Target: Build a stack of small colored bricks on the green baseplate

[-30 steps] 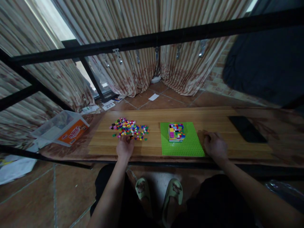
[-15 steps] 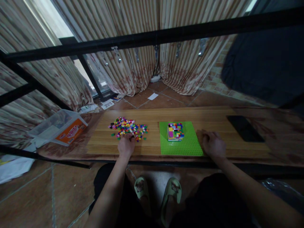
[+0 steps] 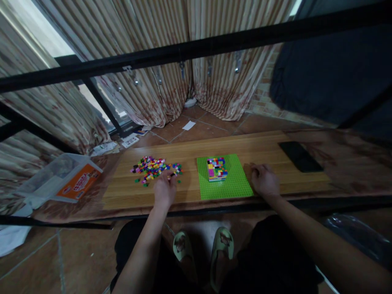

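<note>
My left hand (image 3: 165,188) is at the near right edge of a loose pile of small coloured toy bricks (image 3: 151,166), its fingers bent together over the bricks. Something dark shows by the fingertips, too small to name. To the right lies a green studded baseplate (image 3: 237,183), bearing a block-shaped, multicoloured brick build (image 3: 217,169) with several layers. My right hand (image 3: 266,179) rests curled on the wooden board, just beyond the baseplate's right edge. Its fingers are closed, and whatever is inside them is hidden.
Everything lies on a long wooden board (image 3: 183,192). A black phone-like slab (image 3: 300,157) is at its right end. A clear plastic box (image 3: 58,175) with an orange label stands on the left. A black metal bar (image 3: 202,45) crosses in front of striped curtains (image 3: 150,90).
The view has shifted, so the board appears further left and slightly turned. My left hand has moved a little rightward along the pile's edge. My right hand stays curled beside the baseplate.
</note>
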A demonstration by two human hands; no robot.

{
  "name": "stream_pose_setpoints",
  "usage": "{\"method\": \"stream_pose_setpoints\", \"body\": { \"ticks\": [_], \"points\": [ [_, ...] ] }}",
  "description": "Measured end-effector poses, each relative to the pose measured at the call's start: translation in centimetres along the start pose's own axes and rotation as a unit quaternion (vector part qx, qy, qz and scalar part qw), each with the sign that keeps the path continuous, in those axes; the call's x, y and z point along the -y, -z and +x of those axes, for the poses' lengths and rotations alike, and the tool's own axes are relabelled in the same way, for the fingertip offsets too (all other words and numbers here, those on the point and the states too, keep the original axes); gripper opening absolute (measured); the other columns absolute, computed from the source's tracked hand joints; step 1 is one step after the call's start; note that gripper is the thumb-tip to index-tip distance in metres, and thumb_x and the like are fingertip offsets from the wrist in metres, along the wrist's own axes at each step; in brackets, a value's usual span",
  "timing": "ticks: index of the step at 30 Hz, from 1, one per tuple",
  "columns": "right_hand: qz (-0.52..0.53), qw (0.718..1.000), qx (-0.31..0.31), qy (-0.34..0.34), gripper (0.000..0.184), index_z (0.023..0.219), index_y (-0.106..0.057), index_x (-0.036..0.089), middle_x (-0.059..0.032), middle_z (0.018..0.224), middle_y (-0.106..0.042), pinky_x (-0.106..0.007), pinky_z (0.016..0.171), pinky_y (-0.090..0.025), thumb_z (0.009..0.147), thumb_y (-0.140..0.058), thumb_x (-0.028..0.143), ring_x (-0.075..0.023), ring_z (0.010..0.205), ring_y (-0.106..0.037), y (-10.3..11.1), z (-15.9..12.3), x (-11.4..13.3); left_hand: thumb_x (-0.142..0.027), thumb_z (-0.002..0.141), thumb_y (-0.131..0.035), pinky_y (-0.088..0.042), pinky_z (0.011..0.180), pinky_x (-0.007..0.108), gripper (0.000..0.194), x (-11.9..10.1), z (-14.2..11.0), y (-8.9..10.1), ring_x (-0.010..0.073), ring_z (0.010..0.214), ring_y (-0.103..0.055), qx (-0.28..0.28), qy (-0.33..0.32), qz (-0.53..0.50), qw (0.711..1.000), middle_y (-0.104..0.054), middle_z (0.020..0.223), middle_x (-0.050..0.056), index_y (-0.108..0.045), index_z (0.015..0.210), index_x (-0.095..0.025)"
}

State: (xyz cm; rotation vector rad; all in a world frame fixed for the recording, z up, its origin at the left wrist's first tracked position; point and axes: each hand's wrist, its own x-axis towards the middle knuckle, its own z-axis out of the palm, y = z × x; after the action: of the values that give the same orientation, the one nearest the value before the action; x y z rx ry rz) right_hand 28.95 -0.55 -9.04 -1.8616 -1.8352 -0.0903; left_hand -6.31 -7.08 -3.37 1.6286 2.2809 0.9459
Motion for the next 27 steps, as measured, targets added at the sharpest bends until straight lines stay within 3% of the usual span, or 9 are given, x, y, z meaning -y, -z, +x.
{"method": "stream_pose_setpoints", "body": {
  "ticks": [5,11,19,27],
  "points": [
    [0.020,1.000,0.011,-0.001,0.026,0.097,-0.066,0.015,-0.0104,0.094,-0.063,-0.029,0.068,-0.041,0.089,-0.043,0.021,-0.0188,0.076,-0.056,0.1,0.1,0.1,-0.024,0.080,-0.058,-0.049,0.065,0.025,0.018,-4.7,-0.1,-1.6,0.0133,0.066,-0.062,0.055,-0.108,-0.182,0.976,-0.070,0.090,0.003,-0.067,0.096,-0.022],
    [0.024,0.999,0.025,-0.017,0.026,0.099,-0.067,0.016,-0.0090,0.094,-0.062,-0.029,0.070,-0.040,0.089,-0.043,0.020,-0.0189,0.079,-0.056,-0.1,0.2,0.2,-0.022,0.084,-0.055,-0.052,0.079,0.029,0.022,-8.3,0.7,-3.0,0.0161,0.083,-0.066,0.097,-0.171,-0.256,0.946,-0.071,0.096,0.004,-0.072,0.098,-0.023],
    [0.032,0.999,0.020,-0.024,0.027,0.096,-0.067,0.017,-0.0097,0.092,-0.064,-0.030,0.070,-0.041,0.088,-0.042,0.020,-0.0198,0.077,-0.057,0.2,0.3,0.6,-0.016,0.085,-0.051,-0.051,0.085,0.029,0.028,-10.0,1.6,-2.4,0.0185,0.091,-0.067,0.126,-0.211,-0.154,0.957,-0.071,0.105,0.005,-0.067,0.108,-0.023],
    [0.033,0.999,0.026,-0.028,0.027,0.098,-0.067,0.018,-0.0100,0.094,-0.064,-0.030,0.073,-0.042,0.089,-0.042,0.019,-0.0206,0.081,-0.058,0.6,0.3,0.9,-0.022,0.089,-0.048,-0.048,0.080,0.028,0.030,-11.1,1.2,-1.6,0.0195,0.086,-0.064,0.126,-0.291,0.062,0.946,-0.067,0.101,0.006,-0.066,0.113,-0.024]
  ]
}}
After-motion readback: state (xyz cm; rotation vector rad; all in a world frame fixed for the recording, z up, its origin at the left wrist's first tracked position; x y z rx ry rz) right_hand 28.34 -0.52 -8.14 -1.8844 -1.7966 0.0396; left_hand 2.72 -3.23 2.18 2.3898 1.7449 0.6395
